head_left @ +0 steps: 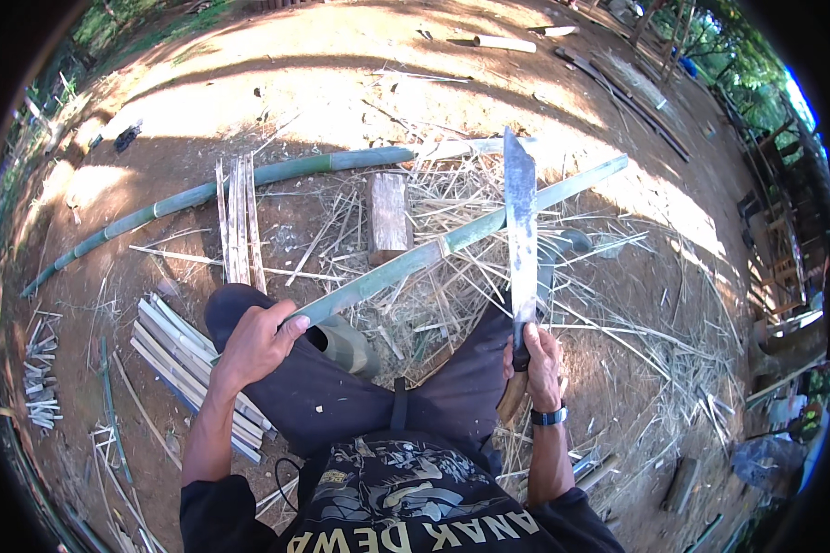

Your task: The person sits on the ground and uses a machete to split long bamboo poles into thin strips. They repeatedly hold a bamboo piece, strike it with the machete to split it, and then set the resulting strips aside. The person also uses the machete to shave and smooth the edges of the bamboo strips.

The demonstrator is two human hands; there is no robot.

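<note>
A long green bamboo strip (pixel 378 275) runs from my left hand (pixel 256 346) up and away to the right. My left hand is closed around its near end, close to my left knee. In my right hand (pixel 537 359), the dark handle of a machete (pixel 523 230) is gripped above my right thigh. Its broad, worn blade points away from me and crosses in front of the strip; whether the two touch, I cannot tell. Beyond the strip, a short wooden block (pixel 389 217) rests on the ground among shavings.
Bamboo shavings (pixel 443 286) cover the ground before me. A long green bamboo pole (pixel 194 195) lies beyond, with pale slats (pixel 238 221) across it. Several split strips (pixel 189 359) are bundled at my left, short cut pieces (pixel 41 373) farther left. Dark poles (pixel 632 101) lie at far right.
</note>
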